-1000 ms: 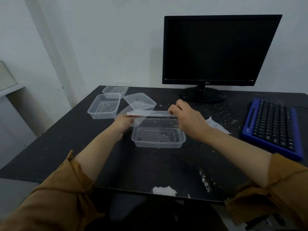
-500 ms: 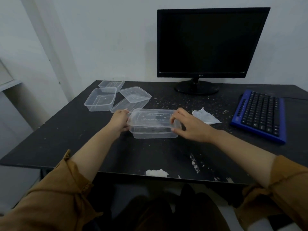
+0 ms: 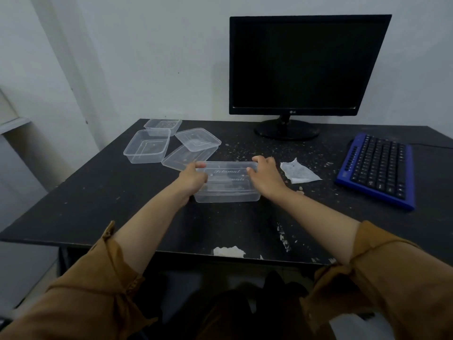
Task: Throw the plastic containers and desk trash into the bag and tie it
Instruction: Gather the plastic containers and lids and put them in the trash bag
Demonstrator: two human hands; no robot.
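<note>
A clear lidded container (image 3: pixel 228 184) sits on the black surface (image 3: pixel 98 204) in the middle of the view, its long side running from nine to three o'clock. The lid is on and carries raised script. The left hand (image 3: pixel 193 179) grips the container's nine o'clock end, its fingers (image 3: pixel 199 165) curled over the far corner of the lid. The right hand (image 3: pixel 266 177) holds the three o'clock end, with fingers (image 3: pixel 261 159) hooked over the far edge and the thumb lying on top of the lid. Both forearms reach out of rolled brown sleeves (image 3: pixel 382 278).

At about ten o'clock from the held container lies a cluster of more clear plastic: an open square tub (image 3: pixel 147 149), a smaller tub (image 3: pixel 163 124) just behind it near the wall, and an upturned tub (image 3: pixel 198 139) resting tilted on a flat one (image 3: pixel 180 158), whose near corner almost meets the left fingers. At three o'clock, just beside the right hand, lies a crumpled paper scrap (image 3: pixel 297 171). Further out at three o'clock is a blue keyboard (image 3: pixel 377 170), and at one o'clock a dark monitor (image 3: pixel 306 65) stands against the wall. Pale crumbs speckle the surface around the container, and a white patch (image 3: pixel 228 251) shows at the six o'clock edge
</note>
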